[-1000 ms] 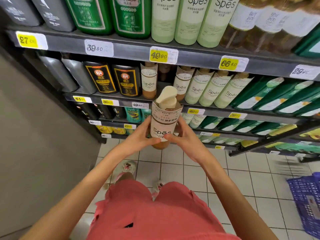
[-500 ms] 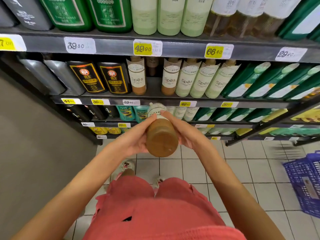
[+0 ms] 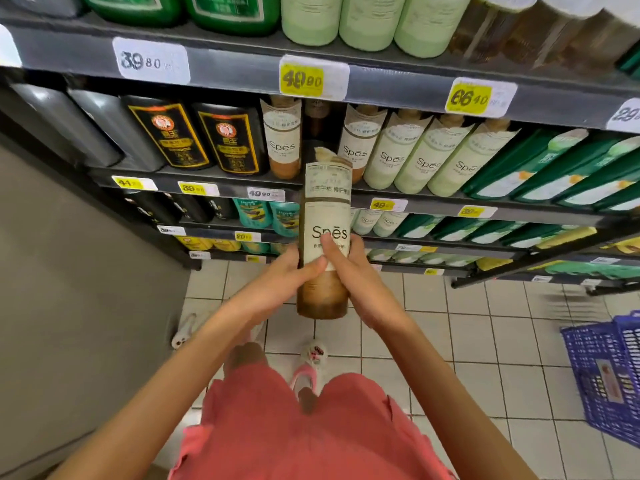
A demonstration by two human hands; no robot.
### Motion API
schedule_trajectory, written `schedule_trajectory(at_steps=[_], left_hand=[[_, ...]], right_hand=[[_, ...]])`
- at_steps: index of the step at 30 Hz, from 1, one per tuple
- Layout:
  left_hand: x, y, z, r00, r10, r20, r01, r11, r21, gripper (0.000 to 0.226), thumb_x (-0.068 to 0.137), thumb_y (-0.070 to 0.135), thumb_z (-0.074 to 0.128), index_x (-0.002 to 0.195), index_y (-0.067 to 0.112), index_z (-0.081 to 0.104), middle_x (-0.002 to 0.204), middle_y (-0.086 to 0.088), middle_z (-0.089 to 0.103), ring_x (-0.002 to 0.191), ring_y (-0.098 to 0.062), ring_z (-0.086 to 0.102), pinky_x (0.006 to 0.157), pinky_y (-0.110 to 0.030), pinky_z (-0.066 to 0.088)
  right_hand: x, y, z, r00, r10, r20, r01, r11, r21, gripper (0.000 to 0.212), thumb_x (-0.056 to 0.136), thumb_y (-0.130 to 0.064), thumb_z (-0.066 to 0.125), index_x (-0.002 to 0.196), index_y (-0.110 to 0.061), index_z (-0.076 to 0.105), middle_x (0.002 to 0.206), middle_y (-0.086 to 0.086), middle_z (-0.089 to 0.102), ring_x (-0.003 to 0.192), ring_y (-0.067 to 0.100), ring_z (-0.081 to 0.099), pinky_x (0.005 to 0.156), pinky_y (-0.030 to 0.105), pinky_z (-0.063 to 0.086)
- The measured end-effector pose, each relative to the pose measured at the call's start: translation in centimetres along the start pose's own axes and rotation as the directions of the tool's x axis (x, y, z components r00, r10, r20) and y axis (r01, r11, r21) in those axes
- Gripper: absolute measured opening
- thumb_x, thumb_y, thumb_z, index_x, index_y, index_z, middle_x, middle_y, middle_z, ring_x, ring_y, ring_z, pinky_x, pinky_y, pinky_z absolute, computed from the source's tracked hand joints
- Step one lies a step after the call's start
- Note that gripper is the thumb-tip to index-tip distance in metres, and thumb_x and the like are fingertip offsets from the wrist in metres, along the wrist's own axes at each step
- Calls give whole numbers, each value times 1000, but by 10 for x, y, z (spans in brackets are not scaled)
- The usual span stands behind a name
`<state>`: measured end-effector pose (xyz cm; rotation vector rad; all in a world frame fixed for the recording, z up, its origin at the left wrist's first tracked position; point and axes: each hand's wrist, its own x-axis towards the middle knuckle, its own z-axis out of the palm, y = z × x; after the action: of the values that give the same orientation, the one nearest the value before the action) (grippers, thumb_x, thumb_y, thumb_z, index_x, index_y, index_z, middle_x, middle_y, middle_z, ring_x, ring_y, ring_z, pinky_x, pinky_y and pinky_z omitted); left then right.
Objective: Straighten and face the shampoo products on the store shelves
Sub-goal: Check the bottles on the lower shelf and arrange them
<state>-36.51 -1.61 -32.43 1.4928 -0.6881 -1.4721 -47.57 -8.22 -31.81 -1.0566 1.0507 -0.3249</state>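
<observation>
Before stocked shelves (image 3: 221, 183), both hands (image 3: 277, 278) (image 3: 360, 282) clasp the upright Spes bottle (image 3: 323, 233) between them.

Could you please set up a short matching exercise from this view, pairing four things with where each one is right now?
Things:
1. brown Spes bottle
2. blue basket
3. black bottles with gold labels
4. yellow 66.40 price tag

Places:
A. on the tiled floor, far right
B. on a shelf edge, upper right
C. held in both hands
D. on the shelf, left of the Spes row

Pairs: 1-C, 2-A, 3-D, 4-B
</observation>
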Motion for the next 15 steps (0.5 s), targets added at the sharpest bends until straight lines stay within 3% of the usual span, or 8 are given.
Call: schedule_trajectory(at_steps=[2, 6, 8, 10, 13, 15], left_hand=[[10, -2, -5, 997, 69, -36, -67, 995, 72, 33, 94, 19, 48, 123, 29, 35, 123, 8, 49, 102, 7, 51, 77, -3, 45], [30, -7, -15, 989, 146, -24, -143, 985, 99, 41, 95, 14, 47, 129, 30, 31, 120, 18, 45, 99, 22, 49, 75, 1, 42], [41, -9, -21, 984, 177, -18, -173, 975, 140, 52, 95, 9, 46, 140, 22, 24, 122, 21, 40, 101, 29, 42, 78, 3, 38], [52, -10, -30, 980, 197, -8, -193, 964, 184, 55, 95, 7, 46, 140, 25, 20, 126, 24, 36, 106, 27, 38, 82, 5, 34], [68, -7, -42, 977, 213, -3, -204, 942, 265, 54, 94, 8, 48, 132, 34, 20, 123, 31, 34, 113, 19, 36, 84, 7, 30], [80, -5, -50, 975, 222, -17, -203, 920, 335, 56, 93, 9, 52, 136, 32, 23, 129, 23, 38, 121, 6, 37, 86, 5, 30]], right_hand=[[11, -1, 3, 998, -58, -19, 58, 998, 4, 27, 91, -26, 58, 114, -24, 44, 117, 1, 60, 105, 10, 61, 83, 19, 52], [35, -4, 4, 995, -77, -68, 73, 996, -54, 46, 83, -25, 69, 121, -19, 43, 116, 2, 63, 106, 11, 62, 87, 27, 53], [48, -6, 4, 990, -103, -99, 95, 991, -90, 48, 81, -23, 72, 121, -18, 46, 110, -2, 64, 99, 6, 63, 80, 22, 54], [61, -8, 6, 982, -137, -131, 116, 981, -157, 43, 80, -24, 73, 115, -21, 48, 103, -7, 64, 92, 0, 62, 74, 16, 53], [79, -9, 10, 973, -159, -166, 116, 964, -239, 41, 80, -27, 73, 114, -21, 50, 108, -4, 63, 97, 5, 61, 82, 22, 52], [88, -11, 11, 970, -166, -180, 116, 959, -260, 48, 79, -27, 74, 119, -13, 53, 113, 0, 65, 101, 9, 61, 87, 28, 53]])
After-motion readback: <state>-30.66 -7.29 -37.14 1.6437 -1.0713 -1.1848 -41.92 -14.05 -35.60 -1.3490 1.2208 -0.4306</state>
